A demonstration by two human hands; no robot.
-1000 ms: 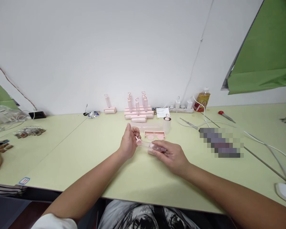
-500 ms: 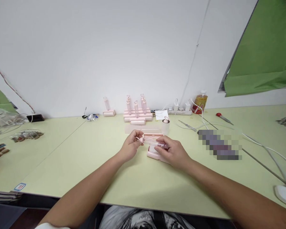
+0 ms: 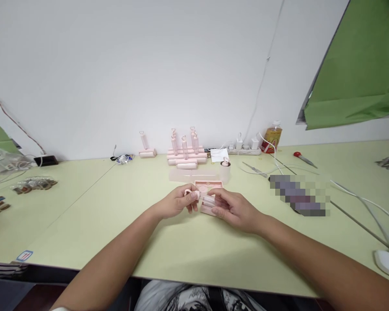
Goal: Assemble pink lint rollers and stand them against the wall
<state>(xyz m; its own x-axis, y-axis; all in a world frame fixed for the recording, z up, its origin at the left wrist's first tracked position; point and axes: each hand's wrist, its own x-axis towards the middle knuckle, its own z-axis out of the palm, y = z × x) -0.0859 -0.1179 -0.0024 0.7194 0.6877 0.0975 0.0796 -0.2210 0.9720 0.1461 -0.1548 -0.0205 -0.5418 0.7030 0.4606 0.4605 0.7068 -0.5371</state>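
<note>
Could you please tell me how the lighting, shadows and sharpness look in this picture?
Head view: soft, fairly even light on the wall; a faint, diffuse shadow on the table; wide-angle stretching towards the edges; a pixelated patch hides whatever lies beneath; the clear tube at the right hand has poorly defined edges.

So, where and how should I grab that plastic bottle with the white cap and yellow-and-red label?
Probably round the body of the bottle, below its narrower white cap, coming from the front right. It stands on its base with the white wall behind, and a thin white cable crosses its front from the left.
</note>
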